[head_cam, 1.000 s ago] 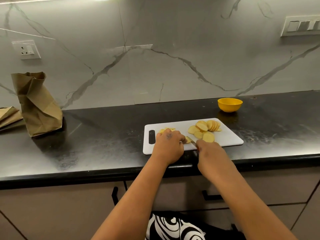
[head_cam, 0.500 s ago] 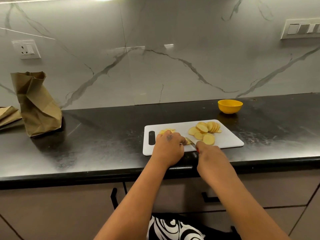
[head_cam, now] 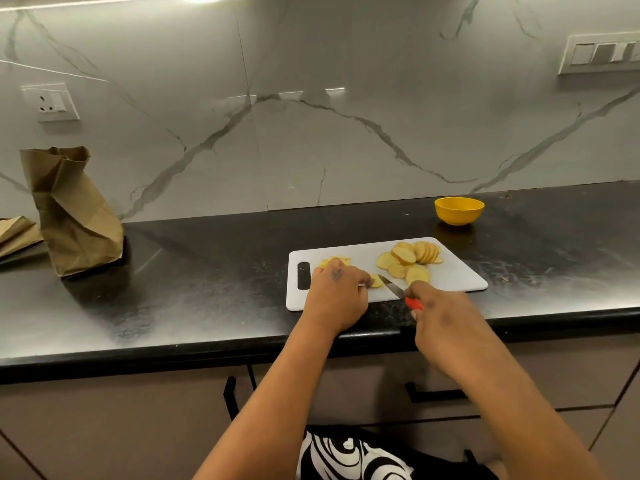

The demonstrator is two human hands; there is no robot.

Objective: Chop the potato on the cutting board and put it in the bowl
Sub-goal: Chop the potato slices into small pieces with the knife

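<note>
A white cutting board (head_cam: 457,277) lies at the counter's front edge. Round potato slices (head_cam: 410,258) are fanned out on its right half, and a few cut pieces (head_cam: 334,261) lie near its left end. My left hand (head_cam: 337,294) holds a small potato piece (head_cam: 375,281) down on the board. My right hand (head_cam: 440,315) grips a red-handled knife (head_cam: 394,289), whose blade points toward that piece. A yellow bowl (head_cam: 459,211) stands on the counter behind the board's right corner; I see nothing in it.
A crumpled brown paper bag (head_cam: 72,209) stands at the far left of the black counter (head_cam: 207,289), with another flat bag (head_cam: 17,233) beside it. Marble wall with sockets behind. Drawer handles (head_cam: 433,394) sit below the counter edge.
The knife has drawn back to the right, so its blade and red handle now show between my hands. My left hand stays on the potato piece.
</note>
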